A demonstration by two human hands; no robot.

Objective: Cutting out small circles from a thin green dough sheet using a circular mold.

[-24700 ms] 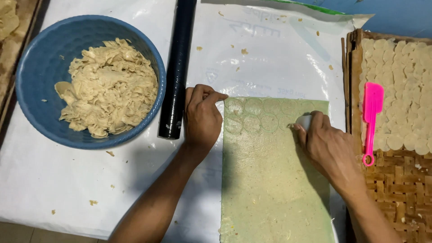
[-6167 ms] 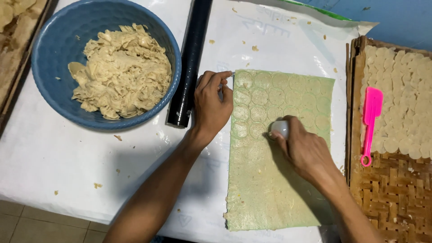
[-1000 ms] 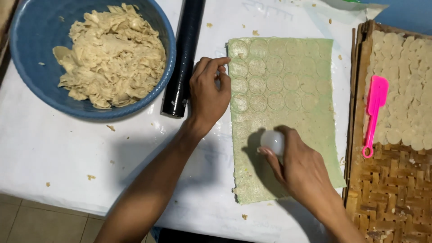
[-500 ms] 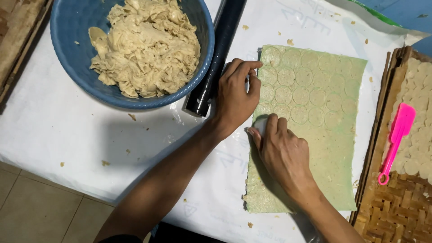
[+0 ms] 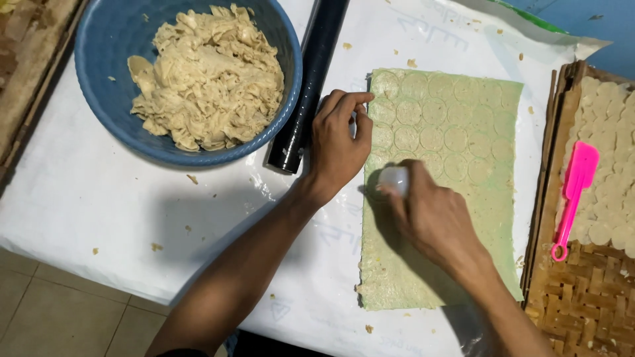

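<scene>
While the dough sheet [image 5: 456, 218] lies flat on the white plastic cover [image 5: 99, 198], items run left to right: one blue bowl [image 5: 109, 79] of dough scraps [image 5: 205, 76]; one black roller [image 5: 311, 79]; left hand [image 5: 338, 147], fingers loosely curled and grasping nothing, pinning the sheet's left edge; right hand [image 5: 433, 215] clenched around one white round cutter [image 5: 395, 178], pressed on the sheet. Done well: press straight down, each circle just beside the last. Far right: one pink spatula [image 5: 574, 188], one woven tray [image 5: 582, 291] of cut rounds, too many to count.
</scene>
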